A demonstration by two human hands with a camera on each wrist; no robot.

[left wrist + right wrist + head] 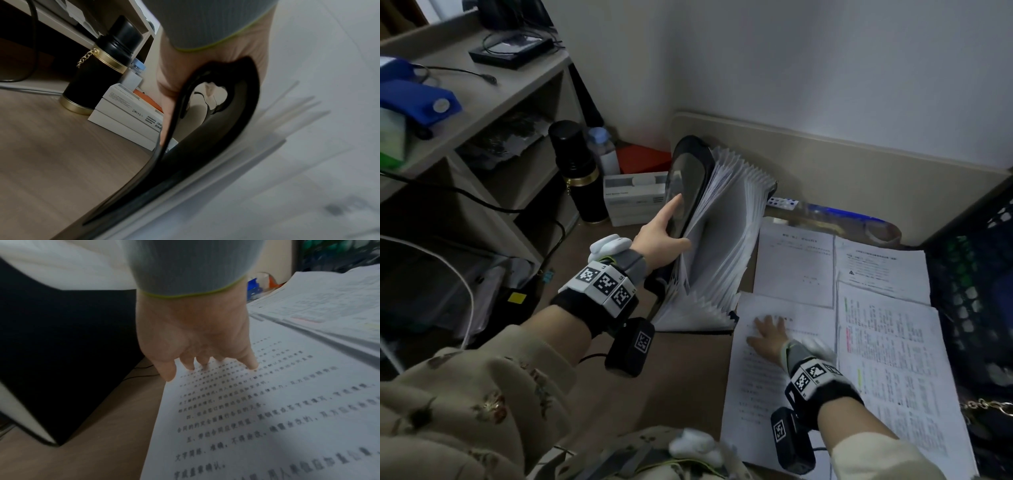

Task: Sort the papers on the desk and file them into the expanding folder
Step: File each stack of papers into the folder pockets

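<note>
The expanding folder (pixel 709 236) stands on the desk (pixel 681 377) w/ its white accordion pleats fanned toward the right and its glossy black cover at the left. The left hand (pixel 661 236) holds that cover back, thumb tucked behind its edge and index finger straight along the outer face; the left wrist view shows the plastic bowing under the grip, so it's thin and springy, prob. slick. Just right of the folder lie four lots of printed papers: the near-left sheet (pixel 763 383), a far-left page (pixel 796 263), a far-right notice (pixel 880 263) and a dense stack w/ coloured marks at near right (pixel 893 370). The right hand (pixel 768 337) lies flat on the near-left sheet, fingers spread and straight, gripping nothing. That sheet is light, floppy and smooth, lying flush on the wood-grain top; best bet is to slide it toward the desk edge or lift a corner, then pinch the edge. Whether it's a single page or several I can't tell. The pockets look light but wobbly, so the cover needs steadying.
</note>
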